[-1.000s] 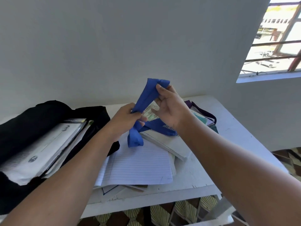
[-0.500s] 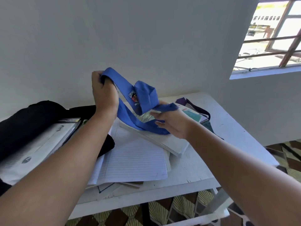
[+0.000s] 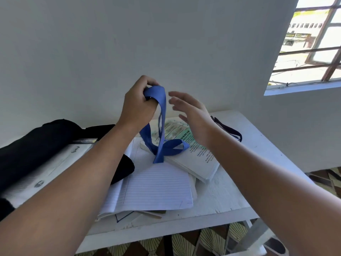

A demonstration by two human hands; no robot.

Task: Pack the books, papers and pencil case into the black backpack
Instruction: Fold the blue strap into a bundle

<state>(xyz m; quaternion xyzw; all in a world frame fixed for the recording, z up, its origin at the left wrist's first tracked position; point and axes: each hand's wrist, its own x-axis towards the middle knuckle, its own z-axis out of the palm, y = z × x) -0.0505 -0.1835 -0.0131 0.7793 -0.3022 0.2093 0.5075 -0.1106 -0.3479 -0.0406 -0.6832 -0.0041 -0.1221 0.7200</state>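
My left hand [image 3: 137, 106] grips the blue tie [image 3: 160, 126]; right hand [image 3: 191, 115], fingers spread and empty, should gather its dangling tail.

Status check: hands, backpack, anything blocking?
Left hand grips blue strap; right hand open, empty. Black backpack open, papers inside. Strap trails over books unpacked.

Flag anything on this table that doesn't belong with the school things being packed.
The blue tie stands out: it is cloth, not a book, paper or pencil case. The left hand grips its upper end and lifts it, while its lower loop still drapes over the printed booklet. The right hand is open beside it.
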